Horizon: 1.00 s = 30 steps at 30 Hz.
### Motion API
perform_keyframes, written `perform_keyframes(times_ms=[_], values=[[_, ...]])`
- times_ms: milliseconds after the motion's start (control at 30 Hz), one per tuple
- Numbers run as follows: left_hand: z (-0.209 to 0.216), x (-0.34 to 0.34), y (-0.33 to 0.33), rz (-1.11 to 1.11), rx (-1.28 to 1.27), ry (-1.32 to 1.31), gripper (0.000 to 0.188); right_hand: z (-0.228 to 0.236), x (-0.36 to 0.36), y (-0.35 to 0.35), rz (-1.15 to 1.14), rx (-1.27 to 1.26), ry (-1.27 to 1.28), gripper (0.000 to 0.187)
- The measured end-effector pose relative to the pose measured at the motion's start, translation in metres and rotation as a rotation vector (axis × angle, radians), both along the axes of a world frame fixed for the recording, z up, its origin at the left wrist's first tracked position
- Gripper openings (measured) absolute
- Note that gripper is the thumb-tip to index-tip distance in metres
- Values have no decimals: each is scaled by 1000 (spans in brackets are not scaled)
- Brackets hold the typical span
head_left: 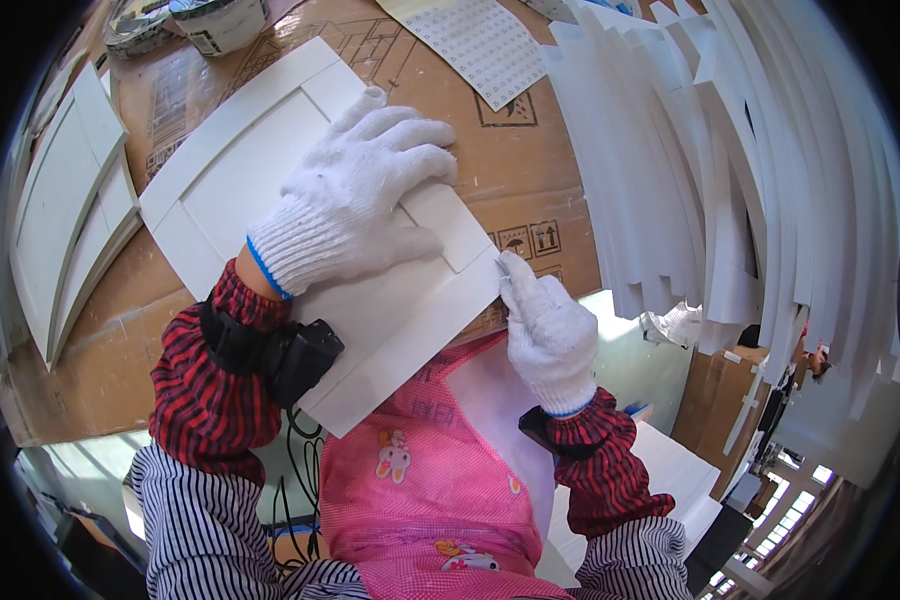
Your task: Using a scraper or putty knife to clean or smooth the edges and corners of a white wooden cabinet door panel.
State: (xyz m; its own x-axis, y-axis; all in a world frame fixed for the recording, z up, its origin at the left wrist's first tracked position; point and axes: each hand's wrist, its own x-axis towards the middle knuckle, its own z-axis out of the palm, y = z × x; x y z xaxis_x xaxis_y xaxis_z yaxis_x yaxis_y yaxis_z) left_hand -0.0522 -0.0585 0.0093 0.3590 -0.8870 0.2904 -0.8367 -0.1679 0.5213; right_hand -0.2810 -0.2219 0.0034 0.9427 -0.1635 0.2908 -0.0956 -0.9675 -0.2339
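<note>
A white framed panel (390,330), like a small cabinet door with a recessed middle, lies tilted on the cardboard-covered table and juts past its near edge. My left hand (355,190), in a white knitted glove, rests across the panel with its fingers spread. At the panel's right corner is my right hand (552,335), gloved too. Its fingers are curled, with the index finger and thumb close together by the edge. Something small and dark may show at those fingertips, but I cannot make it out.
Two similar white panels (65,220) lie stacked at the left. Large stacks of white boards (650,170) stand at the right. A printed sheet (475,45) and an open tub (218,22) sit at the back of the cardboard (515,190). Cables (305,470) hang below the table.
</note>
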Motion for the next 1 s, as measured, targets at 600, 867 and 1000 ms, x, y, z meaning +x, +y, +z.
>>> perform_keyframes(times_ms=[600, 867, 1000], values=[[4, 0, -1, -5, 23, 16, 55, 9, -15, 57, 60, -46, 209, 54], [3, 0, 3, -13, 35, 6, 55, 8, 7, 36, -135, 36, 37, 49], [-4, 0, -2, -29, -25, -14, 54, 17, 0, 66, -74, -97, 163, 50]])
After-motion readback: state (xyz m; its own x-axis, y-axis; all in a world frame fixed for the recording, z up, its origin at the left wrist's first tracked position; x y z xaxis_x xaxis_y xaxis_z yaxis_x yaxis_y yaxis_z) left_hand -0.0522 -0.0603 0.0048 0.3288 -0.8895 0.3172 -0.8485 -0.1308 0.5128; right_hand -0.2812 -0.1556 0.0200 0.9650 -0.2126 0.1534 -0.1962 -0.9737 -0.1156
